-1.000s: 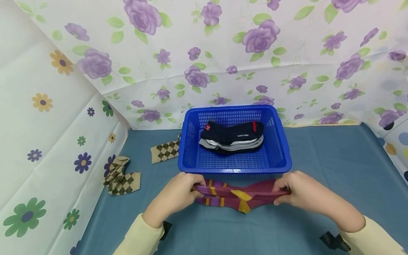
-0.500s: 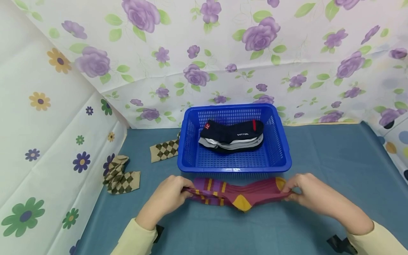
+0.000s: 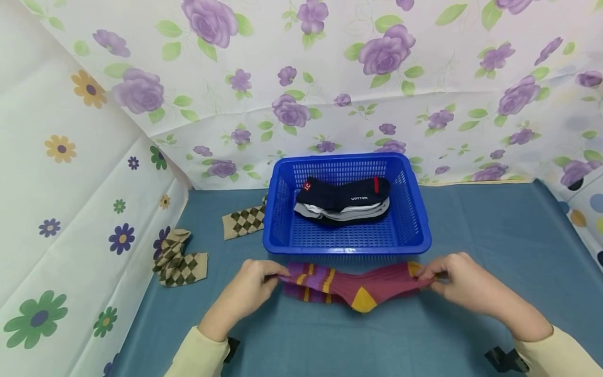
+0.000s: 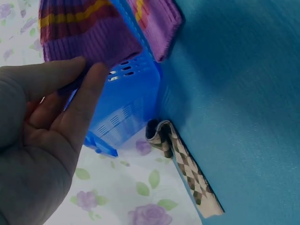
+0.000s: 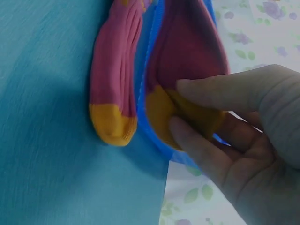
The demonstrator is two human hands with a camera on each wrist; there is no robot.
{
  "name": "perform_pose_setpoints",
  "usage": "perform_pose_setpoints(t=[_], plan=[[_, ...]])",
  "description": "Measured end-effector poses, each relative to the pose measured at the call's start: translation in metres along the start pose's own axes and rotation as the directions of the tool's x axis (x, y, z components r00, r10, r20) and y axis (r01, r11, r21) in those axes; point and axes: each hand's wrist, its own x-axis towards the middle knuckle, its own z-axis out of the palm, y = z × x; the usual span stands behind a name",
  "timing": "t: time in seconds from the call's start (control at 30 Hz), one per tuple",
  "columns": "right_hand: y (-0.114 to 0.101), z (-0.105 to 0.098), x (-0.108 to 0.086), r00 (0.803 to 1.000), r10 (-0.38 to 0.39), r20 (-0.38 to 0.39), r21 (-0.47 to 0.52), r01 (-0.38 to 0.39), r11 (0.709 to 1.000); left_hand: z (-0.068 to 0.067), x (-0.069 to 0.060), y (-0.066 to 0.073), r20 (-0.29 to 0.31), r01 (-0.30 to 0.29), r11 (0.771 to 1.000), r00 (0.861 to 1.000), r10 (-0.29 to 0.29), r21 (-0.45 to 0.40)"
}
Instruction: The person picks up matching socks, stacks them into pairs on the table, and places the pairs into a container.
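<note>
A maroon sock [image 3: 386, 285] with a yellow heel and purple-and-yellow striped cuff is stretched lengthwise between both hands, in front of the basket. My left hand [image 3: 247, 293] pinches its cuff [image 4: 93, 44] between thumb and fingers. At the other end my right hand [image 3: 471, 288] pinches the yellow toe [image 5: 161, 115]. A matching sock [image 5: 112, 84] lies flat on the table just under the held one, mostly covered by it in the head view; the left wrist view shows its purple cuff [image 4: 159, 28].
Behind the hands stands a blue plastic basket [image 3: 346, 252] holding a stack of black, white and grey socks [image 3: 344, 201]. To its left lie a tan argyle sock [image 3: 242, 223], partly hidden by the basket, and a crumpled argyle sock [image 3: 181, 264]. Floral sheets [image 3: 330, 63] wall the table's back and sides.
Both hands have moved apart, left hand leftward and right hand rightward, drawing the held sock straighter. Its heel now faces forward, smooth; the basket and argyle socks have stayed put.
</note>
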Motion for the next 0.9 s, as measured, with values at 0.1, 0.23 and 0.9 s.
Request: perform_pose_setpoints(t=[0.1, 0.23, 0.9], plan=[[0.002, 0.003, 0.000, 0.995, -0.035, -0.090, -0.039, 0.031, 0.999, 0.003, 0.001, -0.002, -0.047, -0.029, 0.999, 0.998, 0.030, 0.023], [0.006, 0.008, 0.001, 0.972, -0.117, -0.201, -0.099, 0.099, 0.990, 0.008, 0.003, -0.006, -0.109, -0.091, 0.994, 0.989, 0.097, 0.062], [0.035, 0.048, 0.004, 0.950, -0.236, -0.206, -0.252, 0.182, 0.951, 0.046, 0.000, -0.032, -0.128, -0.159, 0.960, 0.973, 0.192, 0.230]])
